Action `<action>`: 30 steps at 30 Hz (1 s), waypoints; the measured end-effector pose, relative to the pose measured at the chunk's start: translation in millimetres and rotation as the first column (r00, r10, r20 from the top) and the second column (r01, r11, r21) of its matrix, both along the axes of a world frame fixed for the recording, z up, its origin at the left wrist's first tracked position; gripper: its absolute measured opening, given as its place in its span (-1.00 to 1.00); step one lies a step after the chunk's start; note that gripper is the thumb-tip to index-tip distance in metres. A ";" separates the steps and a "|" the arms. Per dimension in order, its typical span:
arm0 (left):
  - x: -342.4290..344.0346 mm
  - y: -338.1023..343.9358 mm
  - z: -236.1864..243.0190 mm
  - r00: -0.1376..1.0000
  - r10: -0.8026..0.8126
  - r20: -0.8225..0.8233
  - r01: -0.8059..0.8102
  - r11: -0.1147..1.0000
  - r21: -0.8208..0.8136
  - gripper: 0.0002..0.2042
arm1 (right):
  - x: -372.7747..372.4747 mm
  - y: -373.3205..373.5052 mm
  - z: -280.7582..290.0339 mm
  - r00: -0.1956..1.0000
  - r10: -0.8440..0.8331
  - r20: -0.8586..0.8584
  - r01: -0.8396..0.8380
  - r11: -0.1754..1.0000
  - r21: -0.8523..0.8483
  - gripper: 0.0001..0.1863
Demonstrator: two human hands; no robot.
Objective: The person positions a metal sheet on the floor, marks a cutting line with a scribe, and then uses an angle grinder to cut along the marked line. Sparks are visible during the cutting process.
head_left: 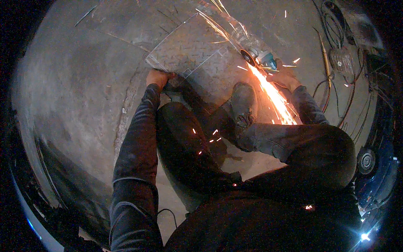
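A tread-patterned metal plate (178, 46) lies low over the floor ahead of me. My left hand (158, 78) is closed on its near left edge, with the fingertips partly hidden. In my right hand (285, 77) is a teal angle grinder (266, 60), tilted with its disc (247, 58) at the plate's right side. A bright stream of sparks (270, 94) pours from the disc back toward my right leg, and thinner streaks fly off far ahead. The glare hides part of my right fingers. One boot (244, 103) rests beside the plate's near right part, close to the sparks.
Cables and hoses (333, 25) lie coiled on the concrete floor at the right, near a long brass-coloured torch (324, 54). A small wheel (366, 161) stands by my right knee. A thin rod (85, 16) lies at the far left.
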State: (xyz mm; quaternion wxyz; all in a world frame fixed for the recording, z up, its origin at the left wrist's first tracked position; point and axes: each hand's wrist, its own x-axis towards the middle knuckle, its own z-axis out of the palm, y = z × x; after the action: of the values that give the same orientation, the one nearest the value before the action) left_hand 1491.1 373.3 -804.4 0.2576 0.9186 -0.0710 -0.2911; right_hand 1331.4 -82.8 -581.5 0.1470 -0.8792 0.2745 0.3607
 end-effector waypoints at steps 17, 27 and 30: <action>5.6 -8.2 -17.8 0.999 -0.051 -0.001 0.051 0.998 0.039 -0.30 | -8.6 -15.0 -13.6 0.982 0.060 0.181 -0.053 0.998 -0.040 -0.04; 5.2 -6.8 -1.8 0.996 -0.089 -0.014 0.090 0.989 0.119 -0.31 | 2.5 -4.9 -11.8 0.995 -0.008 0.102 0.010 1.000 -0.022 0.04; 7.1 7.8 -17.7 0.998 -0.053 0.037 0.050 0.996 0.073 -0.32 | 9.8 10.6 0.5 0.987 0.008 0.159 -0.012 1.000 0.021 0.04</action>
State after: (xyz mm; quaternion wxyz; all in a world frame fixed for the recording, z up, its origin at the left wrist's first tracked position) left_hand 1498.1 381.1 -822.0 0.2151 0.9307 -0.0889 -0.2820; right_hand 1341.2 -72.2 -581.0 0.1763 -0.9048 0.2535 0.2934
